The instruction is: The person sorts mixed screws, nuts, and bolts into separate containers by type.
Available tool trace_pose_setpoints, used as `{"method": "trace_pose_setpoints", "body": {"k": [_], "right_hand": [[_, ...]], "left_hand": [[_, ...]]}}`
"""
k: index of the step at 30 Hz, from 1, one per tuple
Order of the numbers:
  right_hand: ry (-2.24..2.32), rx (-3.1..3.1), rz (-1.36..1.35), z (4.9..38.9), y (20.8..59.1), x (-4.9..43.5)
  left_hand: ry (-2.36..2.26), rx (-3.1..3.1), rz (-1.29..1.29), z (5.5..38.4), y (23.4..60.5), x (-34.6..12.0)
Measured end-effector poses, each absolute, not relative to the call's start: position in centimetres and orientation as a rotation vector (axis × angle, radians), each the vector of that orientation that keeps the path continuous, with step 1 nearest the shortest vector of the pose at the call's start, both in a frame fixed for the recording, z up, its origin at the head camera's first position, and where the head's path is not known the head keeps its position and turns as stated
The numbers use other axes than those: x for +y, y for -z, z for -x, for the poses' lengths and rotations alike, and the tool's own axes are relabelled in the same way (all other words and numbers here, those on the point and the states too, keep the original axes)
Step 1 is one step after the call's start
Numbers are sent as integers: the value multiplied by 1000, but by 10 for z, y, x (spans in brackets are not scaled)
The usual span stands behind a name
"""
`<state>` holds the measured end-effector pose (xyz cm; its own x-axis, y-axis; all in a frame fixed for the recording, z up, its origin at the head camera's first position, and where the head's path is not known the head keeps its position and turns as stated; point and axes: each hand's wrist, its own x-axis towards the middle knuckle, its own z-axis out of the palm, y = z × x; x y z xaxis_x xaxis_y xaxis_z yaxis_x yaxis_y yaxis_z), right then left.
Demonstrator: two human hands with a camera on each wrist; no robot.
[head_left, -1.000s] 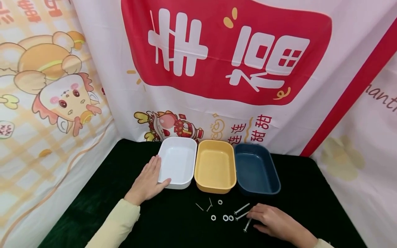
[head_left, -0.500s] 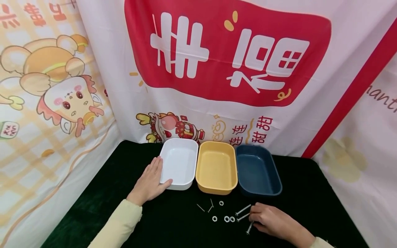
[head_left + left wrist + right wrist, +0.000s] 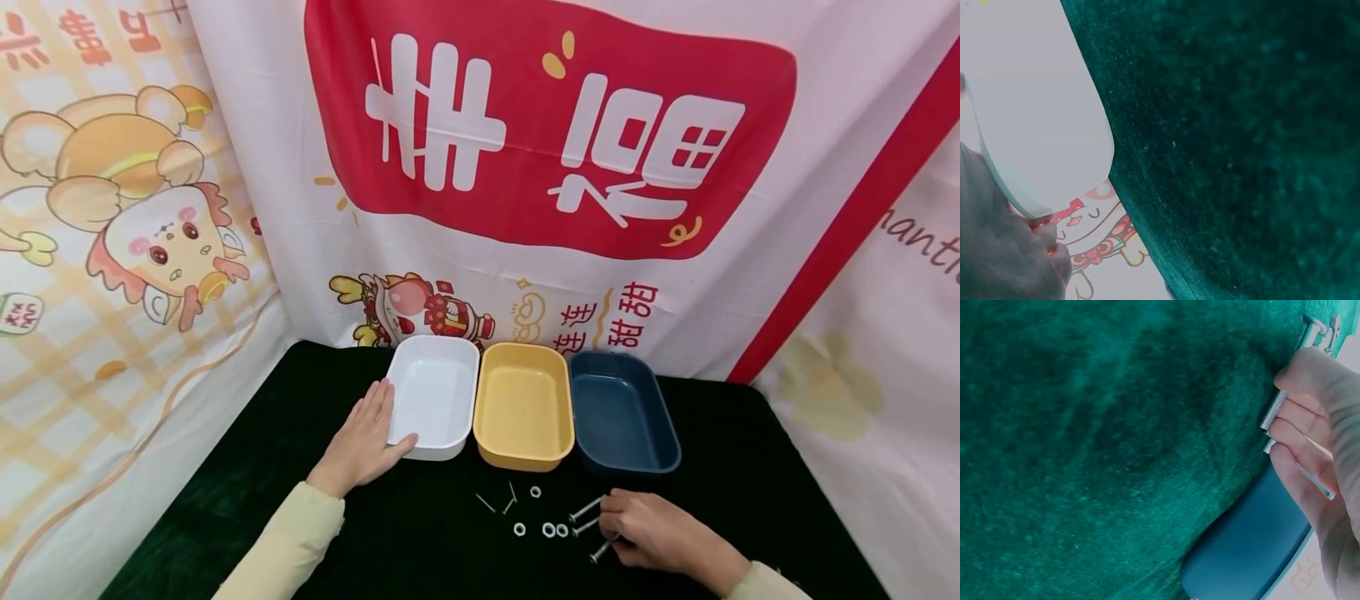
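Observation:
My left hand (image 3: 360, 442) lies against the left side of a white tray (image 3: 433, 398), fingers straight, thumb at its near rim. The right hand (image 3: 652, 529) pinches a silver bolt (image 3: 602, 550) between thumb and fingers. Its threaded end (image 3: 1274, 411) sticks out past the thumb in the right wrist view. Two more bolts lie just left of those fingers: an upper bolt (image 3: 585, 509) and a middle bolt (image 3: 585, 527), their right ends at or behind the fingers. Several hex nuts (image 3: 549, 530) and a few thin nails or screws (image 3: 485, 502) lie further left.
A yellow tray (image 3: 523, 462) stands between the white one and a dark blue tray (image 3: 667, 462), in a row at the back of the dark green cloth (image 3: 420, 533). Behind them hangs a printed curtain (image 3: 525, 225), with another curtain (image 3: 150, 275) on the left.
The bolt in my right hand has swung to a flatter slant, its head shifting slightly up and left. The left hand keeps its place on the white tray. The whole view shifted slightly.

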<state>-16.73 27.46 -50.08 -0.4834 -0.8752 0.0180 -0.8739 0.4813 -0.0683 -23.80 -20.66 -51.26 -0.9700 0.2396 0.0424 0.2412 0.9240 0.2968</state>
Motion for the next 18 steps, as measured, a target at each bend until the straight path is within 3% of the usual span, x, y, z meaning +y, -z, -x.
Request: {"method": "trace_pose_setpoints", "body": {"k": [10,18], "right_hand": [[205,2631,1269,170,481,266],[391,2596,1216,177,458,254]], "left_hand": [[468,-3097,386,240,512,-207],[490,-3090,391,241,512,-209]]}}
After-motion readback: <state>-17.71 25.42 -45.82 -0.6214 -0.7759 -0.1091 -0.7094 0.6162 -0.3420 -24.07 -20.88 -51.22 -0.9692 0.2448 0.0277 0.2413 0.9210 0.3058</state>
